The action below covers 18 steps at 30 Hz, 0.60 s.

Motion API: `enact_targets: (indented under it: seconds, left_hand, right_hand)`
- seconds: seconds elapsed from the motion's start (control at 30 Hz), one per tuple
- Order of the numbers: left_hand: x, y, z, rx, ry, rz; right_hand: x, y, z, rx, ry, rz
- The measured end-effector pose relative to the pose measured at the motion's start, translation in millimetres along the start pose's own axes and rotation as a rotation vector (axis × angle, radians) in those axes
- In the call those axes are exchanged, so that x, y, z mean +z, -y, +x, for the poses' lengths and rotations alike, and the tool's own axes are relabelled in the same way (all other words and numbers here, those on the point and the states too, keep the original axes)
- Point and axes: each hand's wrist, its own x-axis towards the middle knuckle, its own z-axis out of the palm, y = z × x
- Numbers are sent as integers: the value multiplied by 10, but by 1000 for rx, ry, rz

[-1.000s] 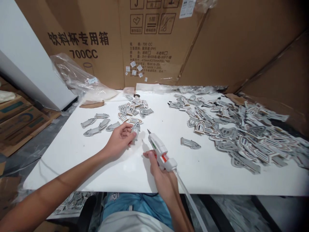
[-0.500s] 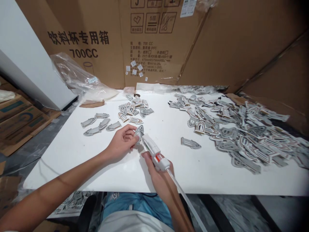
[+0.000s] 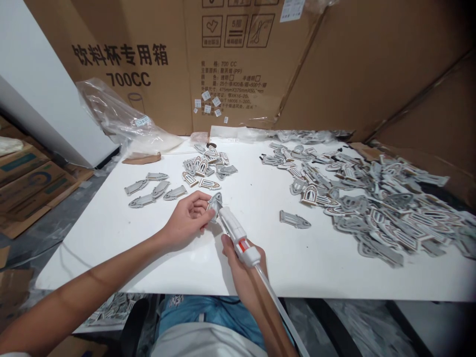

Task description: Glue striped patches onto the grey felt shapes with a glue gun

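My left hand [image 3: 190, 218] pinches a small grey arch-shaped piece [image 3: 215, 202] between thumb and fingers, its pointed end facing away from me. My right hand [image 3: 245, 270] is wrapped round a white hot glue gun [image 3: 233, 225] with an orange-red part on its body. A long translucent glue stick [image 3: 279, 305] runs out of the gun's back, over my right forearm. The gun's front end is close to the grey piece; whether its tip touches it I cannot tell. A single grey piece [image 3: 295, 219] lies on the table to the right of the gun.
Several grey pieces [image 3: 142, 200] lie at the left of the white table [image 3: 178, 275]. Behind my hands is a small pile of white-and-brown pieces [image 3: 201, 167]. A large heap [image 3: 390, 213] covers the right side. Cardboard [image 3: 238, 74] walls the back, beside a clear plastic bag [image 3: 122, 121].
The thumb of my right hand has shifted slightly on the glue gun, and the glue stick behind it has swung a little left. My left hand still holds the grey piece in place.
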Motion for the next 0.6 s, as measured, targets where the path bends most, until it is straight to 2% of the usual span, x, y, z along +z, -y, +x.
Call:
enact_targets:
  seconds: [0.17,0.27,0.6]
  left_hand:
    - [14,-23,-17,4,-15,21]
    - [13,-20,-19,10,-15,26]
    - [-4,-2,-15,12,-10,42]
  right_hand:
    - [-58,40,1,59,130,14]
    - [-52,48,-6,96,135,33]
    - [-58,41,-8,81,119,48]
